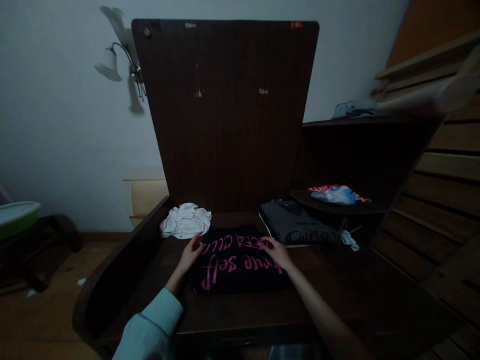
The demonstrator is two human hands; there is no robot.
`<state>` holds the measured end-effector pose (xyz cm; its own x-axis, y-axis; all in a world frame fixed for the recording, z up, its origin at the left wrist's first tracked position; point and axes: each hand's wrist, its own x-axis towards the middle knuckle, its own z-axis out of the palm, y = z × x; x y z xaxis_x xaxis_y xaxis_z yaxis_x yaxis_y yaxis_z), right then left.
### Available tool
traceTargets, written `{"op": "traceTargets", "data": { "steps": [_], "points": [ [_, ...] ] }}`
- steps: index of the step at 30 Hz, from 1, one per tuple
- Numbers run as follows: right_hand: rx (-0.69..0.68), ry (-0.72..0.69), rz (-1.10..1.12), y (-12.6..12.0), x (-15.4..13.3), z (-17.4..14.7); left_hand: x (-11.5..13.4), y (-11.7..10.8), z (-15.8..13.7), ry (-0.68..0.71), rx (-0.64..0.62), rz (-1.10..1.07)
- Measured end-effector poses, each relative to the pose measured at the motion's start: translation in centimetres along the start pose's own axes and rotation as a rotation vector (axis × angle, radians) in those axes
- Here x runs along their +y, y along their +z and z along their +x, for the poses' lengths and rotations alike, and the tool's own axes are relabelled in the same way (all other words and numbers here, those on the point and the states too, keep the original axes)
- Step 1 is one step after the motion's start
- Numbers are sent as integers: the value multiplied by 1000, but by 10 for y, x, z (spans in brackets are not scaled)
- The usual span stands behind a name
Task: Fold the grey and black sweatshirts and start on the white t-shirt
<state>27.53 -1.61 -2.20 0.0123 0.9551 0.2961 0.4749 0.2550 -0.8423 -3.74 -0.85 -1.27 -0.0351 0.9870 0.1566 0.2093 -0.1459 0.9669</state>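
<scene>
A black shirt [240,277] with pink lettering lies folded flat on the dark wooden desk. At its upper left edge is my left hand [190,254], fingers stretched and thumb apart, touching the cloth. My right hand [278,254] rests on the shirt's upper right part, its fingers extended over the lettering. Neither hand is visibly gripping the fabric. Just beyond my left hand sits a crumpled white cloth [186,221]. Behind my right hand lies a folded dark grey garment [296,222] with black lettering.
A tall dark panel [228,110] stands behind the desk [232,315]. To the right, a small shelf [318,204] bears a plastic bag [339,195]. The raised desk side [123,260] borders the left. A green-and-white basin [18,220] stands far left.
</scene>
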Motion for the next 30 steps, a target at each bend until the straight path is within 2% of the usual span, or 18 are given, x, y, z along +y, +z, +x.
{"op": "traceTargets", "data": {
  "steps": [8, 12, 16, 21, 26, 30],
  "points": [
    [74, -119, -35, 1, 11, -4, 0, 0, -4, 191, 7, 113],
    [126, -123, 142, 1, 8, 0, 2, 0, -1, 277, 70, 142],
    [96, -66, 328, -3, 2, 2, 7, -2, 0, 332, 54, 121],
    [58, -118, 412, -6, -3, 3, 6, -1, 4, 287, -9, 63],
    [-36, -5, 245, 3, 11, 6, -13, 4, 13, 160, -113, 82],
    [-10, 23, 151, 5, 21, 8, -15, 0, 14, 124, -65, 75]
  ]
}}
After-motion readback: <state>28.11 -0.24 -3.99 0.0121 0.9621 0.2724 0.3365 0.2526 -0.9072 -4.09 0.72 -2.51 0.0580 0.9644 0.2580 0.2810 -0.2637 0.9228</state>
